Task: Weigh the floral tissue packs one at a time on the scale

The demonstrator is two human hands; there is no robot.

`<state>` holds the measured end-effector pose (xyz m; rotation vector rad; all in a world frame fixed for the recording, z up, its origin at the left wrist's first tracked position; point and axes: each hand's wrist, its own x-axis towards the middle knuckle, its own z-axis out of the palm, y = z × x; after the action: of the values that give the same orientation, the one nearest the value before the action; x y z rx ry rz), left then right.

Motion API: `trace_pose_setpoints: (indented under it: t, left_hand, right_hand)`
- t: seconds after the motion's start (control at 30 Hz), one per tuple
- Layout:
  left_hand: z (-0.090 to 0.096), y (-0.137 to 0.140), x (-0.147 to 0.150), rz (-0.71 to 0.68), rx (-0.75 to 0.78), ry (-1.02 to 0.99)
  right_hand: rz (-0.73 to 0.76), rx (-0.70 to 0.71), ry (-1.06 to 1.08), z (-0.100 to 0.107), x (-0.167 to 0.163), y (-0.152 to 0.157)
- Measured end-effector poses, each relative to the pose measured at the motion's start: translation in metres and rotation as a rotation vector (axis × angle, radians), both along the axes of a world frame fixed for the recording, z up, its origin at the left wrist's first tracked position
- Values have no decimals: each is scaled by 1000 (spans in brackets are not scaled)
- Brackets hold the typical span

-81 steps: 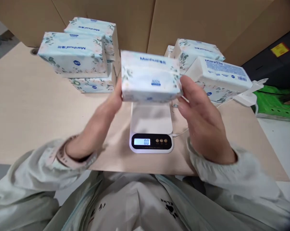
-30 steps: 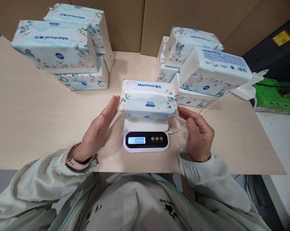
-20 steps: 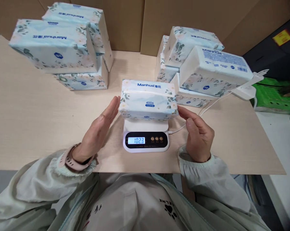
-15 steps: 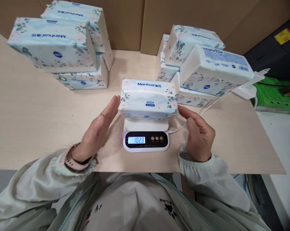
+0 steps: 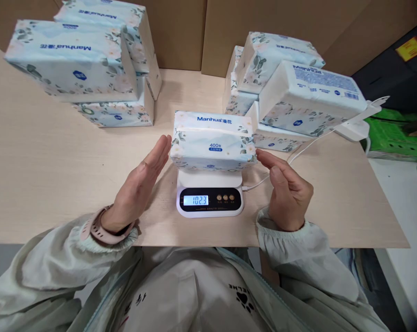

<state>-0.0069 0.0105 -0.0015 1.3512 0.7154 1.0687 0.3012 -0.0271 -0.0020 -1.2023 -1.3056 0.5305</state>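
A floral pack of tissues [image 5: 211, 140] marked "Manhua" and "400" rests on a white digital scale [image 5: 210, 179], whose lit display reads 102.3. My left hand [image 5: 139, 186] is held beside the pack's left end, fingers stretched out, with nothing in it. On the other side, my right hand [image 5: 287, 191] has its fingers extended toward the pack's right end, the tips at or very near the wrapper; whether they touch is hard to tell. Neither hand grips the pack.
Stacked tissue packs stand at the back left [image 5: 70, 62] and back right [image 5: 312, 97]. A white cable [image 5: 280, 171] runs from the scale toward a power strip [image 5: 355, 131]. Cardboard [image 5: 280, 18] borders the table's rear, and a green crate [image 5: 395, 138] sits at the far right.
The view has shifted very slightly. The pack stays on the scale, the reading is still 102.3, and both hands keep nearly the same pose.
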Motion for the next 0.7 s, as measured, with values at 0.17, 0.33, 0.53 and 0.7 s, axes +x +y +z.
trace_pose_setpoints:
  t: [0.17,0.33,0.53,0.7]
  left_hand:
    - [-1,0,0,1,4,-12]
    - [0,1,0,-4,-3,-12]
    - [2,0,2,2,-13,-24]
    - [5,-1,4,19,-37,-20]
  right_hand:
    - [-16,3,-11,1,0,-1]
    - [-3,10,3,1,1,-1]
    - [62,-53,13,-3,2,-2]
    - [70,-96,42,-2,3,-3]
